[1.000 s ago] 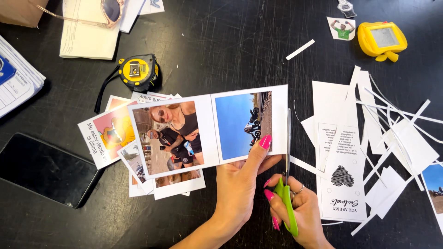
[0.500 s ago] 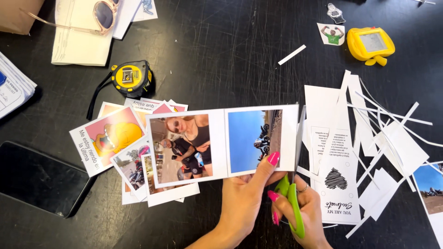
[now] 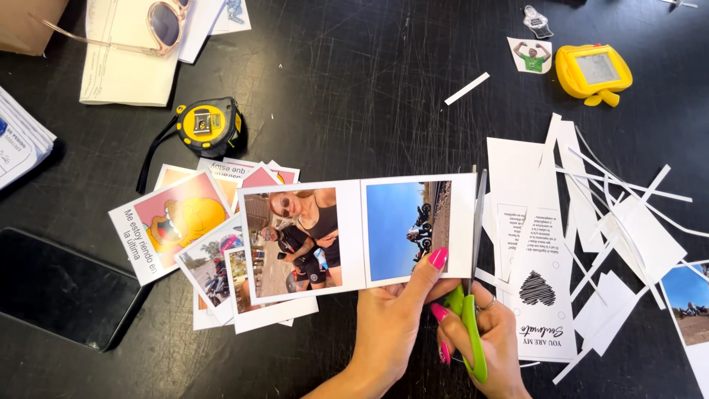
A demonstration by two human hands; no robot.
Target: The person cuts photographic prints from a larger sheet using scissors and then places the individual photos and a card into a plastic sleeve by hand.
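My left hand (image 3: pixel 395 325) pinches the lower edge of a printed sheet with two photos (image 3: pixel 354 233), held flat above the black table (image 3: pixel 354 89). My right hand (image 3: pixel 487 340) grips green-handled scissors (image 3: pixel 473 295). The blades run up along the sheet's right white border, closed or nearly closed. A pile of cut photo prints (image 3: pixel 199 244) lies just left of the sheet, partly under it.
White paper strips and offcuts (image 3: pixel 613 222) lie at the right. A yellow tape measure (image 3: pixel 207 127), a dark phone (image 3: pixel 63 288), sunglasses (image 3: pixel 159 26) on papers, a yellow toy (image 3: pixel 593 70) and a small cutout figure (image 3: pixel 532 55) also lie on the table.
The scissors have moved up along the sheet's right border. The view has shifted, so sheet and hands sit further right and lower in the frame.
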